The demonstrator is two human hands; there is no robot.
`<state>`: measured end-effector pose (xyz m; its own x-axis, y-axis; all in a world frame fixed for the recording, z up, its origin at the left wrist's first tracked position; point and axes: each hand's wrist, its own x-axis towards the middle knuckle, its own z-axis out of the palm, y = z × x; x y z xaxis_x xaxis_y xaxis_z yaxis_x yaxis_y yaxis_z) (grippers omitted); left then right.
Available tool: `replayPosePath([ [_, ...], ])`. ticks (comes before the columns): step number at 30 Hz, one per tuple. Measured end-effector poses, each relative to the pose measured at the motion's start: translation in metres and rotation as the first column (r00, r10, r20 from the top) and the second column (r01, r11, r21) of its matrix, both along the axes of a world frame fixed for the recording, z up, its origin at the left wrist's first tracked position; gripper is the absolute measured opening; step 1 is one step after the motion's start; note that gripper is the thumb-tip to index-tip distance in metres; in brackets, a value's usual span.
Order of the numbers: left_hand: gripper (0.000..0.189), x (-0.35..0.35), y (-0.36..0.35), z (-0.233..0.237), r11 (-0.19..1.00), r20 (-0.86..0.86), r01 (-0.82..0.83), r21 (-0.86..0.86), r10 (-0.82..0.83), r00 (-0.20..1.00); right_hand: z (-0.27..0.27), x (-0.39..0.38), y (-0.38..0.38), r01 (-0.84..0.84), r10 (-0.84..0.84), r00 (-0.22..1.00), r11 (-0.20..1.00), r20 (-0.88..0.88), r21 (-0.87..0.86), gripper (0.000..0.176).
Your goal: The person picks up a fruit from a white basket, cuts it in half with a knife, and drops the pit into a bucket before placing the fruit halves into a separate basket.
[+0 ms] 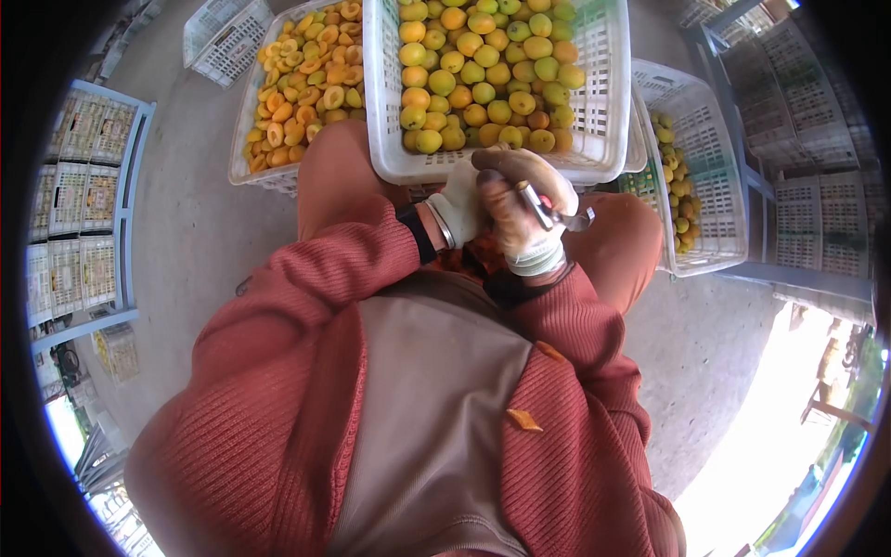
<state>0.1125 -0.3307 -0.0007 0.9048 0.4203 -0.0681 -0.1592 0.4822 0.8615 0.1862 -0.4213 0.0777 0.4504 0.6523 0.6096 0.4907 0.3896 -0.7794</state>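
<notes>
My right hand [527, 212], in a soiled white glove, is closed on a small hand tool [536, 206]. Its silver shaft shows above the fist and a curved metal end sticks out to the right. Pressed against it is my left hand [458, 202], also gloved and closed; its fingers are partly hidden, and I cannot make out what they hold. Both hands are over my lap at the near rim of a white plastic crate [601, 139] full of whole yellow-green apricots [484, 70]. Orange apricot halves [311, 70] fill another crate [239, 153] to the left.
At right, a white crate [715, 186] has darker yellow fruit [680, 181] along its inner side. Another crate [227, 42] stands at the far left. Racks with stacked crates [83, 197] line the left; more stacked crates [798, 213] are on the right. Concrete floor [190, 186] lies between.
</notes>
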Motion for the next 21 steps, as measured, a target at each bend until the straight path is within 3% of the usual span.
replayPosePath([
  [1,0.016,0.002,0.002,-0.007,0.968,0.187,0.085,-0.238,-0.04,0.982,0.002,-0.001,-0.002,-0.081,0.081,0.997,0.996,0.015,-0.03,0.021],
  [2,0.016,0.003,0.004,-0.015,0.873,0.371,0.209,-0.442,-0.034,0.928,0.0,0.002,-0.002,-0.037,0.037,0.999,0.999,-0.001,-0.001,0.021],
  [3,0.027,0.006,0.003,-0.003,0.987,0.133,0.012,-0.16,0.009,0.991,-0.004,0.004,-0.003,0.008,-0.008,1.0,1.0,-0.021,0.026,0.02],
  [4,0.034,0.004,0.002,0.016,0.997,0.002,-0.076,0.001,0.076,0.997,-0.009,0.003,-0.009,-0.009,-0.014,0.937,0.998,-0.35,-0.064,0.02],
  [5,0.04,0.001,0.0,0.029,0.975,-0.116,-0.141,0.172,0.162,0.98,-0.016,0.008,-0.01,-0.044,0.055,0.851,0.998,-0.522,0.034,0.023],
  [6,0.052,0.003,-0.003,0.031,0.766,0.059,-0.294,0.572,0.319,0.946,-0.015,0.012,-0.011,-0.11,0.194,0.72,0.98,-0.666,0.166,0.025],
  [7,0.052,0.002,0.002,0.035,0.766,0.059,-0.294,0.572,0.319,0.946,-0.014,0.014,-0.01,-0.147,0.334,0.554,0.941,-0.763,0.305,0.027],
  [9,0.056,0.002,0.02,0.044,0.951,-0.215,-0.029,0.306,0.099,0.972,-0.014,0.016,-0.009,-0.085,0.273,0.592,0.957,-0.758,0.278,0.027],
  [10,0.063,0.002,0.023,0.043,0.972,-0.218,0.016,0.236,0.037,0.975,-0.014,0.017,-0.01,-0.012,0.171,0.615,0.978,-0.77,0.208,0.027],
  [11,0.063,0.003,0.024,0.041,0.972,-0.219,0.016,0.236,0.037,0.975,-0.015,0.019,-0.011,0.061,0.068,0.628,0.989,-0.775,0.136,0.027],
  [12,0.063,0.004,0.026,0.039,0.962,-0.204,0.005,0.272,0.052,0.978,-0.011,0.022,-0.012,0.111,-0.055,0.721,0.993,-0.691,0.037,0.025],
  [13,0.063,0.004,0.026,0.039,0.951,-0.189,-0.005,0.308,0.066,0.98,-0.007,0.022,-0.011,0.111,-0.054,0.72,0.993,-0.691,0.038,0.025],
  [15,0.059,0.003,0.027,0.043,0.947,-0.176,0.008,0.321,0.051,0.983,-0.001,0.022,-0.009,0.165,-0.207,0.717,0.978,-0.665,-0.127,0.022],
  [17,0.054,0.001,0.027,0.044,0.943,-0.165,0.022,0.331,0.035,0.986,-0.004,0.025,-0.009,0.144,-0.174,0.716,0.984,-0.676,-0.101,0.023],
  [18,0.048,-0.001,0.029,0.042,0.803,-0.086,0.026,0.596,0.031,0.996,-0.004,0.025,-0.006,0.18,-0.107,0.689,0.983,-0.717,0.027,0.025],
  [19,0.043,-0.002,0.029,0.041,0.59,-0.01,0.006,0.807,0.003,1.0,-0.005,0.027,-0.003,0.22,-0.033,0.663,0.963,-0.748,0.152,0.027],
  [21,0.038,-0.002,0.025,0.039,0.58,-0.03,0.034,0.814,-0.017,0.999,-0.005,0.033,0.002,0.213,-0.005,0.66,0.96,-0.751,0.181,0.029],
])
